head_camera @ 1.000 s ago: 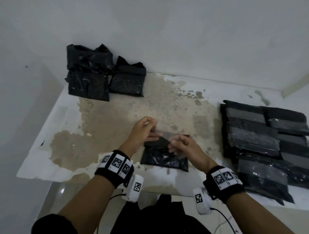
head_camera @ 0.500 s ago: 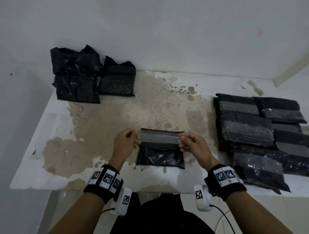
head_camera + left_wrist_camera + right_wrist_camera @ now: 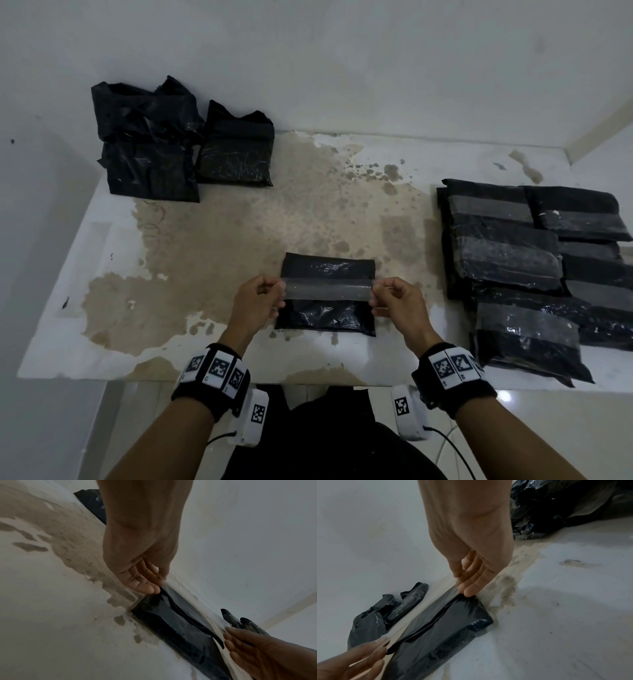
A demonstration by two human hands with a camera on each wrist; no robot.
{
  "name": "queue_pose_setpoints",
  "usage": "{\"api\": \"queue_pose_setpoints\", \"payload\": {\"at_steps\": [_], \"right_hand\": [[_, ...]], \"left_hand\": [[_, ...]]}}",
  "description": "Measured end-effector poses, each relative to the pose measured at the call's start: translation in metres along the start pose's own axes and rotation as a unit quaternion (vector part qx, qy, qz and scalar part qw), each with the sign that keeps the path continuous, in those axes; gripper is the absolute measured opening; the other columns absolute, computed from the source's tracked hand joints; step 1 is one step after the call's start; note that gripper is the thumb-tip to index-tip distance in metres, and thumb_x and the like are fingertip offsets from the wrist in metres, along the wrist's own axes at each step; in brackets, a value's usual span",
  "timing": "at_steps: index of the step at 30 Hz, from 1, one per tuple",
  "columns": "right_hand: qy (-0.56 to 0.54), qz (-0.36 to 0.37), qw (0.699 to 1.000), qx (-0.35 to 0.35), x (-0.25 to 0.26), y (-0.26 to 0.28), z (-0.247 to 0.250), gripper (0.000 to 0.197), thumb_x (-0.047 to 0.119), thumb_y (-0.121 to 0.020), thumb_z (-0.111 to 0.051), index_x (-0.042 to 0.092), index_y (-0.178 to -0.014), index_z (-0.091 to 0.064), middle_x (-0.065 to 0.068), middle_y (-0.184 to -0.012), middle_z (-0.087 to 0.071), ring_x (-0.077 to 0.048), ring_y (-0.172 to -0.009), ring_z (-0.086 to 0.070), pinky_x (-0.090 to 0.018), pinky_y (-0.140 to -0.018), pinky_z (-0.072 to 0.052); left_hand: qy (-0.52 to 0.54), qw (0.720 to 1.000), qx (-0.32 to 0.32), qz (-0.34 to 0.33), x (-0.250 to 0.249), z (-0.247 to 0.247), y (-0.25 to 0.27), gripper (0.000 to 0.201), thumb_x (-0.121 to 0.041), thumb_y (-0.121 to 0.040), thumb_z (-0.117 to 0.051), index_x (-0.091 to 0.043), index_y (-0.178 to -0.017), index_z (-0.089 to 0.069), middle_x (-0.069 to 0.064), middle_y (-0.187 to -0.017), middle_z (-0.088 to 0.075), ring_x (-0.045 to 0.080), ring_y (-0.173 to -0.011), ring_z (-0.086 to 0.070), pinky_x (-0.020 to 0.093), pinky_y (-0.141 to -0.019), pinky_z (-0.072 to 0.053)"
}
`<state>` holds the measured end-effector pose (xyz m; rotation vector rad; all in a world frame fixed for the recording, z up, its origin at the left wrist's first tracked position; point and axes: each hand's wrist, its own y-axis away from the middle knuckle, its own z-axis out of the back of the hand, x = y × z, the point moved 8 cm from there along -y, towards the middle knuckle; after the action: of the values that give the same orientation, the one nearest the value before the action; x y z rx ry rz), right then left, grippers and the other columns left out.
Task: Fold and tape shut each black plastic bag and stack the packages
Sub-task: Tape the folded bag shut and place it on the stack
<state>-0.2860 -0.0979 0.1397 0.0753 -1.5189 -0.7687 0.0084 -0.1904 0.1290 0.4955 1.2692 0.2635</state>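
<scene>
A folded black plastic bag (image 3: 327, 298) lies on the table near its front edge, its flap folded down. A strip of clear tape (image 3: 327, 289) is stretched level across the bag. My left hand (image 3: 263, 296) pinches the strip's left end and my right hand (image 3: 390, 298) pinches its right end. The left wrist view shows my left hand (image 3: 145, 577) at the bag's corner, with the tape (image 3: 197, 601) running over the black bag (image 3: 180, 626). From the right wrist, my right hand (image 3: 471, 580) holds the tape above the bag (image 3: 447, 626).
Several untaped black bags (image 3: 178, 144) lie at the back left by the wall. A pile of taped packages (image 3: 527, 270) fills the table's right side. The stained white table (image 3: 239, 226) ends just in front of me.
My hands have spread apart, pulling the tape strip out to its full length, and have brought it down and towards me over the middle of the bag.
</scene>
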Motion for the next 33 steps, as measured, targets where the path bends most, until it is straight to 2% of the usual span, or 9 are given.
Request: {"api": "queue_pose_setpoints", "payload": {"at_steps": [6,12,15,19,22,26,29,31,33], "right_hand": [[0.023,0.014,0.999,-0.017,-0.01,0.0,0.001,0.009,0.006,-0.1,-0.06,0.007,-0.095,-0.068,-0.012,-0.073,-0.063,-0.016,-0.066,-0.062,-0.027,-0.058,-0.057],[0.075,0.024,0.996,-0.033,-0.022,-0.006,0.0,0.012,0.008,-0.1,-0.061,0.013,-0.095,-0.071,-0.005,-0.072,-0.065,-0.017,-0.068,-0.06,-0.031,-0.059,-0.055],[0.108,0.033,0.992,-0.048,-0.029,-0.009,0.002,0.016,0.01,-0.098,-0.062,0.019,-0.09,-0.072,0.002,-0.074,-0.068,-0.014,-0.069,-0.061,-0.035,-0.068,-0.054],[0.128,0.043,0.989,-0.058,-0.029,-0.009,0.0,0.018,0.01,-0.099,-0.061,0.02,-0.088,-0.07,0.005,-0.079,-0.07,-0.011,-0.066,-0.06,-0.03,-0.068,-0.051],[0.161,0.069,0.983,-0.06,-0.026,-0.007,-0.002,0.017,0.01,-0.099,-0.06,0.021,-0.09,-0.068,0.004,-0.081,-0.07,-0.012,-0.069,-0.061,-0.02,-0.066,-0.049],[0.197,0.099,0.973,-0.065,-0.022,-0.001,-0.004,0.012,0.011,-0.099,-0.06,0.022,-0.099,-0.066,0.005,-0.088,-0.071,-0.007,-0.081,-0.065,-0.011,-0.067,-0.046],[0.193,0.123,0.972,-0.058,-0.02,0.004,-0.002,0.02,0.009,-0.098,-0.06,0.022,-0.113,-0.06,0.004,-0.095,-0.069,0.001,-0.083,-0.065,-0.014,-0.072,-0.051],[0.204,0.141,0.967,-0.063,-0.021,0.009,0.0,0.024,0.015,-0.1,-0.058,0.026,-0.121,-0.056,0.001,-0.108,-0.063,-0.003,-0.089,-0.064,-0.022,-0.079,-0.056],[0.258,0.175,0.945,-0.099,-0.015,0.018,0.003,0.022,0.025,-0.103,-0.053,0.029,-0.125,-0.054,0.003,-0.113,-0.054,-0.012,-0.092,-0.061,-0.032,-0.08,-0.055]], "left_hand": [[-0.02,1.0,-0.003,-0.006,0.005,-0.001,-0.003,0.01,-0.016,-0.098,-0.064,-0.01,-0.091,-0.068,0.009,-0.084,-0.073,0.016,-0.065,-0.066,0.029,-0.059,-0.052],[-0.052,0.999,-0.009,-0.014,0.015,0.001,-0.011,0.013,-0.015,-0.099,-0.062,-0.006,-0.094,-0.07,0.01,-0.083,-0.073,0.015,-0.061,-0.064,0.019,-0.057,-0.052],[-0.077,0.996,-0.009,-0.038,0.017,0.0,-0.015,0.014,-0.015,-0.098,-0.063,-0.006,-0.09,-0.071,0.002,-0.074,-0.072,0.011,-0.054,-0.062,0.025,-0.062,-0.053],[-0.15,0.985,-0.035,-0.074,0.017,-0.002,-0.018,0.015,-0.02,-0.096,-0.066,-0.017,-0.081,-0.07,-0.003,-0.062,-0.067,0.01,-0.051,-0.059,0.03,-0.062,-0.051],[-0.205,0.97,-0.058,-0.113,0.012,-0.003,-0.013,0.013,-0.024,-0.095,-0.067,-0.022,-0.083,-0.069,-0.006,-0.07,-0.068,0.011,-0.062,-0.063,0.027,-0.06,-0.049],[-0.238,0.954,-0.08,-0.161,0.006,-0.006,-0.002,0.005,-0.023,-0.095,-0.067,-0.018,-0.095,-0.068,-0.005,-0.083,-0.067,0.014,-0.077,-0.064,0.03,-0.067,-0.051],[-0.233,0.951,-0.093,-0.178,0.008,-0.002,0.003,0.022,-0.022,-0.096,-0.065,-0.014,-0.116,-0.064,0.0,-0.104,-0.065,0.018,-0.091,-0.062,0.032,-0.079,-0.049],[-0.241,0.949,-0.105,-0.176,0.008,0.002,0.008,0.032,-0.023,-0.098,-0.063,-0.014,-0.128,-0.058,0.003,-0.119,-0.059,0.017,-0.097,-0.059,0.03,-0.081,-0.046],[-0.259,0.937,-0.127,-0.199,0.002,0.003,0.019,0.036,-0.025,-0.099,-0.059,-0.014,-0.134,-0.054,0.004,-0.124,-0.051,0.018,-0.094,-0.057,0.033,-0.077,-0.048]]}}
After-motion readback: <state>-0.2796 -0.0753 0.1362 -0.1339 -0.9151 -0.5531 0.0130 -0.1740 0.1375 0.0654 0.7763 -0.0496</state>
